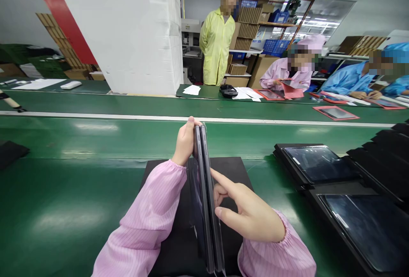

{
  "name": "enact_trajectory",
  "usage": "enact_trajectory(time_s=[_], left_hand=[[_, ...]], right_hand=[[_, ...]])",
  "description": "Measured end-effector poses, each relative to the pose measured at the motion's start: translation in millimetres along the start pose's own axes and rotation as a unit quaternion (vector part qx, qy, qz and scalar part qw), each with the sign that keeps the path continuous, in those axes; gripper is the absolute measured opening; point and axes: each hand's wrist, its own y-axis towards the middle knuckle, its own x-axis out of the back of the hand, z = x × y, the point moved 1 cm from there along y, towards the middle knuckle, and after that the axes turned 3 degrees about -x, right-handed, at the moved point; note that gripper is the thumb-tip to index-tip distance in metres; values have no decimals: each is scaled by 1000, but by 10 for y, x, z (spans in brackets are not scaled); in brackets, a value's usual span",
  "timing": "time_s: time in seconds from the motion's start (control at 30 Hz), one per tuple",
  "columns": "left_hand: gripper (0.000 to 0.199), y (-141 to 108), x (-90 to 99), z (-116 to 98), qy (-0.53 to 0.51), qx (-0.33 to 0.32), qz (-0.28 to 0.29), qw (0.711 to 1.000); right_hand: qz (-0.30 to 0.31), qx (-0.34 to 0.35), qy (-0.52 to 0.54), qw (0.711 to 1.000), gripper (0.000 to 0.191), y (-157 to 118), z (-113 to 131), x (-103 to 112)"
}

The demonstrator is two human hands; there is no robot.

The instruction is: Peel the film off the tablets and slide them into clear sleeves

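Two dark tablets [204, 191] stand upright side by side, thin edges facing up toward me and a narrow gap between them. At their far end my left hand [185, 140] is closed around them, with part of its fingers hidden behind. My right hand [244, 209] is at the right tablet's face; its index finger is stretched out to touch the surface near the far half. The thumb is apart from the index, and the other fingers are curled, holding nothing. Clear film shows along the right tablet's side. Under the tablets lies a black pad [234, 234].
Black trays [315, 189] with dark-screened tablets sit at the right, beside stacked black trays [380, 153]. A black item [12, 153] lies at the left edge. Across the green bench [79, 140] are several co-workers and a tablet on a red sheet [335, 113].
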Motion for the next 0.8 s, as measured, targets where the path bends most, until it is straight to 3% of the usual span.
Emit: enact_trajectory(time_s=[0.1, 0.23, 0.3, 0.47, 0.6, 0.7, 0.8], left_hand=[[61, -24, -26, -38, 9, -12, 6, 1000], [55, -159, -112, -179, 30, -41, 48, 998], [51, -254, -151, -264, 43, -64, 97, 992], [42, -407, -163, -423, 74, -90, 285, 951], [55, -438, -137, -520, 108, -103, 379, 913], [56, -476, -153, -567, 135, -125, 404, 896], [53, -517, -192, -568, 137, -144, 395, 897]], right_hand=[[-33, -10, 8, 999, 72, -1, -7, -19], [-126, -1, 55, 990, 62, 6, -20, -54], [-167, 18, 86, 982, 56, 8, -28, -64], [-247, 42, 164, 954, 50, 10, -55, -70], [-297, 33, 177, 938, 51, 21, -70, -88], [-326, 41, 191, 925, 49, 24, -71, -105], [-349, 56, 226, 908, 44, 21, -66, -119]])
